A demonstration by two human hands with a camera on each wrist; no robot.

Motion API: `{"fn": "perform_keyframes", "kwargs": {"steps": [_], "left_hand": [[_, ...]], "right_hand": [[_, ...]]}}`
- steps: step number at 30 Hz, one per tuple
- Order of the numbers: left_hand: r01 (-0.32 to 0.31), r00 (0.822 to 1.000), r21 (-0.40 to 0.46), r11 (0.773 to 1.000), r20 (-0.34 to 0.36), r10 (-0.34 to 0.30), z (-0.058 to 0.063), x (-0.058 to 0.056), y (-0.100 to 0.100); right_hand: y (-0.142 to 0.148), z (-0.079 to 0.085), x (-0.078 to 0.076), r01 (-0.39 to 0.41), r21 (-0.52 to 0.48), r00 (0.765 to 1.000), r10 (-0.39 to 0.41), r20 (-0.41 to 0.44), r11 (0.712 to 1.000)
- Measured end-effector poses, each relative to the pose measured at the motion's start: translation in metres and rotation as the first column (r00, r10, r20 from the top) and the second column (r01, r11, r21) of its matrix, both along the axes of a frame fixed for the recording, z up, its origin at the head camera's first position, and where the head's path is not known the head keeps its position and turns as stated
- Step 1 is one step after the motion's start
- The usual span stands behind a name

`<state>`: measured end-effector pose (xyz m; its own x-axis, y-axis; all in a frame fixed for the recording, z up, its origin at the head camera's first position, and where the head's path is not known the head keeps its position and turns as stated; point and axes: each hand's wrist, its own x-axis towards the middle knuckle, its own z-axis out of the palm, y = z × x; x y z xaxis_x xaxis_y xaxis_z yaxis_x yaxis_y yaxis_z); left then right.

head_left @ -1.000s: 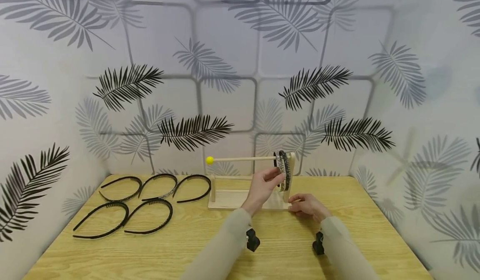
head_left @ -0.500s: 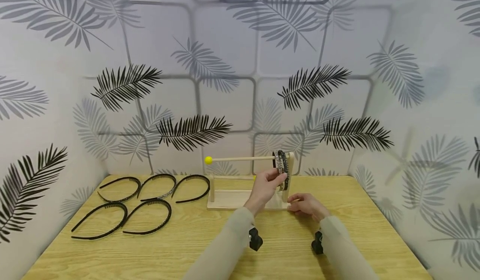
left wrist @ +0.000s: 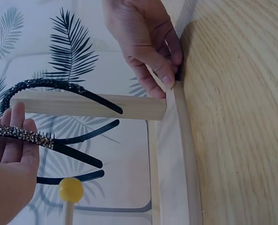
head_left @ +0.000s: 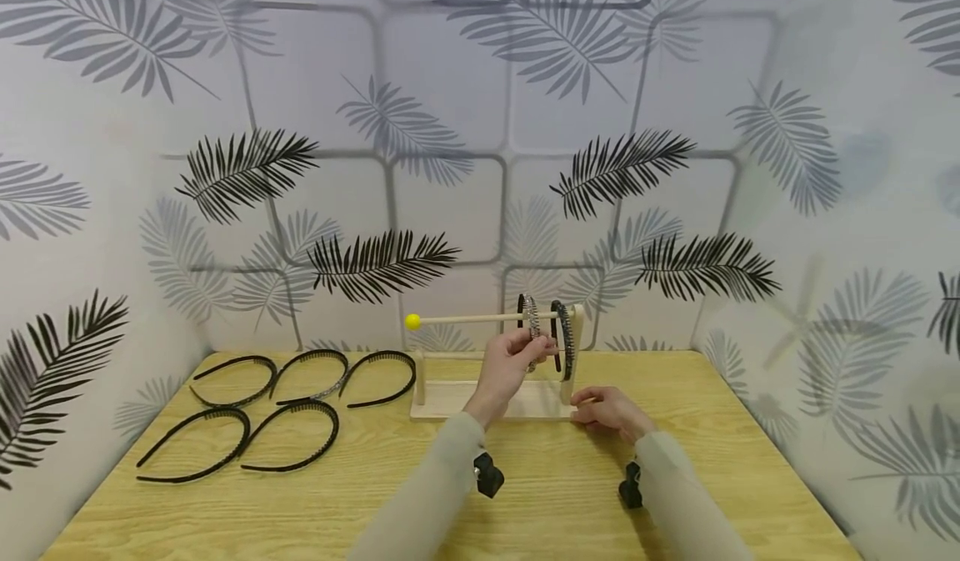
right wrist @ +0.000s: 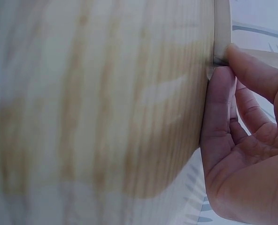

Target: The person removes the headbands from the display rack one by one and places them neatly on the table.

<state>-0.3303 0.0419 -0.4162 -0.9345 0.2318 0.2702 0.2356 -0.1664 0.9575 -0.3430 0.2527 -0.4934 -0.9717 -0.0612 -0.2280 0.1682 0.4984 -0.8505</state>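
A wooden stand (head_left: 491, 411) holds a horizontal rod (head_left: 468, 319) tipped with a yellow ball (head_left: 412, 322). My left hand (head_left: 504, 369) holds a silver-glitter headband (head_left: 532, 315) hung over the rod; in the left wrist view, the hand's fingers (left wrist: 14, 140) lie behind its glittery band (left wrist: 24, 134). A black sparkly headband (head_left: 567, 340) hangs farther right, close to the stand's upright. My right hand (head_left: 611, 411) grips the right end of the stand's base, thumb and finger meeting at the wood (right wrist: 222, 33) in the right wrist view.
Several black headbands lie on the table at left, in a back row (head_left: 381, 403) and a front row (head_left: 197, 478). The wood-grain table (head_left: 360, 515) runs back to a leaf-patterned wall covering (head_left: 465, 211), which also rises at both sides.
My left hand has slid the silver-glitter headband left along the rod, opening a gap from the black sparkly one near the upright. My right hand stays at the base.
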Motion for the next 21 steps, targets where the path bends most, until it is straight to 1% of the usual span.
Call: {"fn": "perform_keyframes", "kwargs": {"steps": [4,6,16,21], "left_hand": [[0.012,0.999,0.041,0.999,-0.033,-0.01,0.003,0.002,-0.007],[0.006,0.999,0.036,0.999,-0.04,-0.005,0.002,0.002,-0.011],[-0.022,0.999,0.003,1.0,-0.031,0.022,-0.004,0.003,-0.039],[-0.027,0.999,0.025,0.999,-0.046,0.028,-0.003,0.003,-0.051]], "right_hand": [[0.0,0.0,0.0,-0.009,-0.003,1.0,0.009,-0.009,1.0],[0.0,0.0,0.0,-0.019,-0.014,1.0,0.018,-0.014,1.0],[-0.001,-0.001,-0.002,-0.056,-0.023,0.998,0.056,-0.017,0.998],[0.002,-0.002,-0.001,-0.039,-0.039,0.999,0.039,-0.007,0.998]]}}
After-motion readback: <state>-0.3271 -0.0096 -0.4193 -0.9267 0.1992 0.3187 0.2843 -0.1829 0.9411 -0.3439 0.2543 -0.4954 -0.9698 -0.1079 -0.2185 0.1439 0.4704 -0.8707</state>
